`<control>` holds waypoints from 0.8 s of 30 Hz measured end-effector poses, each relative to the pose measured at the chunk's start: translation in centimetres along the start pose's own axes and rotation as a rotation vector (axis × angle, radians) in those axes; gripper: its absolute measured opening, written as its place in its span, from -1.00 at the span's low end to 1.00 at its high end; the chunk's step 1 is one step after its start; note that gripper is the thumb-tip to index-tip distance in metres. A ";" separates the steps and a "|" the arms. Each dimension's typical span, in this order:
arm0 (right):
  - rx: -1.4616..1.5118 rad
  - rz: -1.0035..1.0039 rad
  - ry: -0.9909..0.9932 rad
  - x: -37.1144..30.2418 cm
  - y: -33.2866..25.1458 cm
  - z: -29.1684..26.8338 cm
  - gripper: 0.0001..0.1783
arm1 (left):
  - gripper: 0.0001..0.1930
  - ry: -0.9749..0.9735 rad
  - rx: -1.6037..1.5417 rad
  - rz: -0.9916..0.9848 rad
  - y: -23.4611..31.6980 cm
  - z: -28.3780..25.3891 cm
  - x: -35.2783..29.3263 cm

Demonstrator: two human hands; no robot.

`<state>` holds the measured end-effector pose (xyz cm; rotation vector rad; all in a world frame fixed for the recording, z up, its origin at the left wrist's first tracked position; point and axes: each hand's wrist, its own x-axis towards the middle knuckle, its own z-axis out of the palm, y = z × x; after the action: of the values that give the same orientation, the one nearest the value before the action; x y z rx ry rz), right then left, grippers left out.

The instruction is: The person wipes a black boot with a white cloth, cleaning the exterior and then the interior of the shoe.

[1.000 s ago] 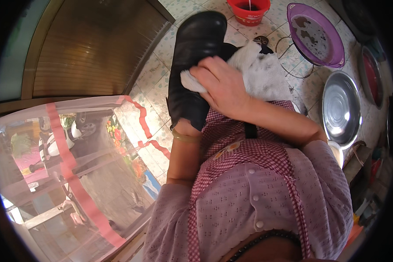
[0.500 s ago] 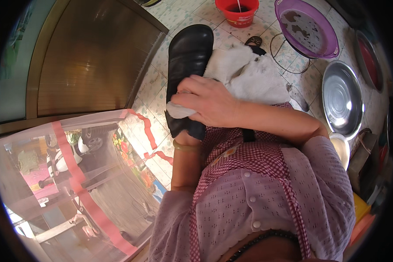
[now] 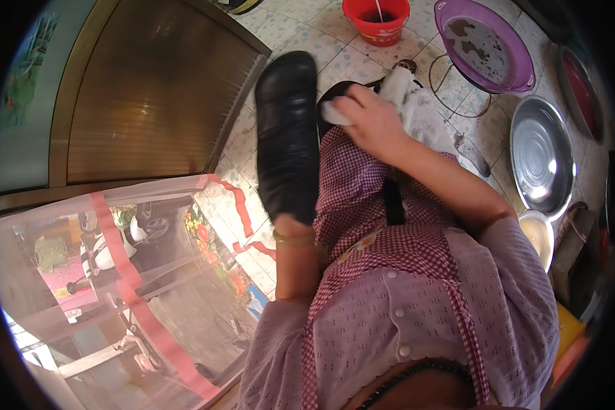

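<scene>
A black leather shoe stands upright, toe away from me, over my left hand. That hand is hidden inside it; only the wrist and my left forearm show below the opening. My right hand is closed on a small whitish cloth pad, slightly blurred. It is to the right of the shoe, apart from it, above a dark rounded surface that I cannot identify. Beside it, a white towel lies beyond my checked apron.
A red bucket with dark liquid, a purple basin holding murky water, and a metal basin are on the tiled floor. Left are a brown ribbed panel and a transparent sheet with pink strips.
My right hand has left the shoe with the pad and moved right, toward the towel. The shoe has shifted slightly left and turned a little; more of its surface shows.
</scene>
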<state>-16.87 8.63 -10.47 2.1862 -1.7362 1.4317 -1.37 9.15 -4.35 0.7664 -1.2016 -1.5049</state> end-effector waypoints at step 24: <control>0.737 0.197 -0.161 -2.5 -3.7 -1.7 -0.67 | -0.62 0.269 0.749 0.170 -4.5 -8.0 -2.3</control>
<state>-14.98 12.85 -9.23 2.5504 -1.6859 2.3002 5.03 8.86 -11.28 1.2704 -1.5828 -0.7560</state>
